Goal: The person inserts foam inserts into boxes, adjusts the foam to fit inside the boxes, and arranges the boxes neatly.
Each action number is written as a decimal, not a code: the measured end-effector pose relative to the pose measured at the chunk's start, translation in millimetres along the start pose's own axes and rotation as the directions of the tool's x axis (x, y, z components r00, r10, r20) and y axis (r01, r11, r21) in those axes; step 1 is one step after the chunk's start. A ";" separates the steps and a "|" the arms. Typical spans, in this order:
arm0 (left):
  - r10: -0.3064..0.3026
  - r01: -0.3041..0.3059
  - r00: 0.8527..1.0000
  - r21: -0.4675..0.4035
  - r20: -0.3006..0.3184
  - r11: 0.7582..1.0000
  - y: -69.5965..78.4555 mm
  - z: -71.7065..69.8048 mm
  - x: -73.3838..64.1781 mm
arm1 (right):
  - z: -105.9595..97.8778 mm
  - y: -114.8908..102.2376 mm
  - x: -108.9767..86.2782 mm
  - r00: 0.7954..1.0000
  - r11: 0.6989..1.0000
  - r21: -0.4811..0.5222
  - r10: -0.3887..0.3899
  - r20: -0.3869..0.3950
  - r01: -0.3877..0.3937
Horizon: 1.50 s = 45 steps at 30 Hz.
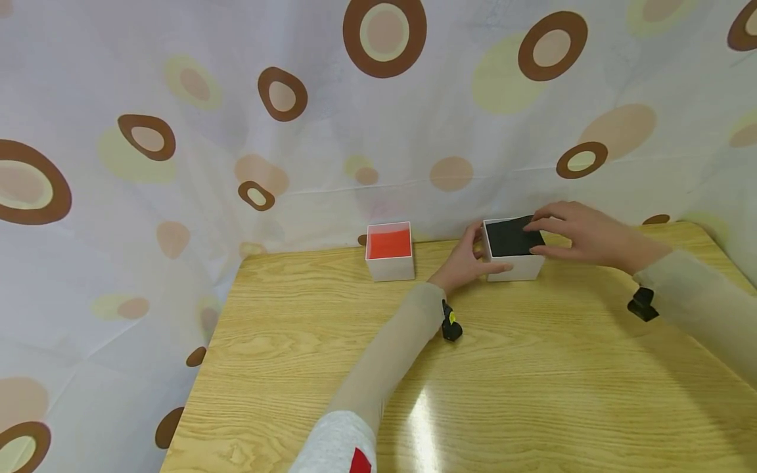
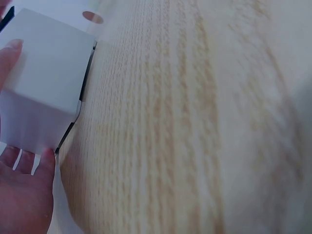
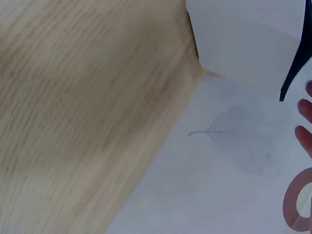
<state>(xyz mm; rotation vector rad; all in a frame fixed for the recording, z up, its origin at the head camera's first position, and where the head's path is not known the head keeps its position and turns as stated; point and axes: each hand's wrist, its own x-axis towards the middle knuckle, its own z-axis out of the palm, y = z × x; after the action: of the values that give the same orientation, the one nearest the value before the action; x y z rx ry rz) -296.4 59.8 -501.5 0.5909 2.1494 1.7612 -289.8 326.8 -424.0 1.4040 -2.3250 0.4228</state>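
Observation:
A white box point(image 1: 514, 269) stands at the table's back edge, with a flat black piece point(image 1: 510, 238) covering its top. My left hand point(image 1: 462, 264) holds the box at its left side, thumb across the front face and the other fingers around the left wall, as the left wrist view also shows. Over the box's right side is my right hand point(image 1: 585, 233), its fingers spread around the black piece's right edge. In the right wrist view that black edge point(image 3: 297, 63) sticks out past the box wall, with the right fingertips point(image 3: 304, 109) a little apart from it.
To the left, a second white box point(image 1: 390, 269) contains a red piece point(image 1: 389, 244). Both boxes stand on a wooden table point(image 1: 307, 341). A patterned curtain point(image 1: 331, 157) hangs right behind the table's back edge.

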 end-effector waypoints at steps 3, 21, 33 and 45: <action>0.009 -0.009 1.000 -0.005 0.000 1.000 -0.4 0.0 1.1 | 3.4 -5.4 -2.3 0.999 0.999 0.002 -0.044 -0.012 0.044; -0.008 0.008 1.000 -0.067 0.002 0.998 -2.9 0.9 1.6 | 19.0 -15.7 -9.4 0.995 0.994 -0.057 -0.094 0.027 0.096; -0.023 0.023 1.000 -0.045 0.006 0.999 2.7 -0.5 -2.4 | 19.1 -27.2 4.2 0.996 0.999 0.025 -0.026 0.087 0.024; -0.003 0.003 1.000 -0.043 0.006 0.999 -0.6 0.0 -1.2 | 19.0 -31.2 6.7 0.978 0.998 0.003 0.063 0.201 -0.065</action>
<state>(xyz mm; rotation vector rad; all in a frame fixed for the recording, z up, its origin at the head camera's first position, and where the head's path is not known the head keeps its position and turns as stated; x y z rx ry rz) -295.5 59.1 -502.2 0.5806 2.1015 1.7970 -268.1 299.1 -435.8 1.4388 -2.5372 0.3243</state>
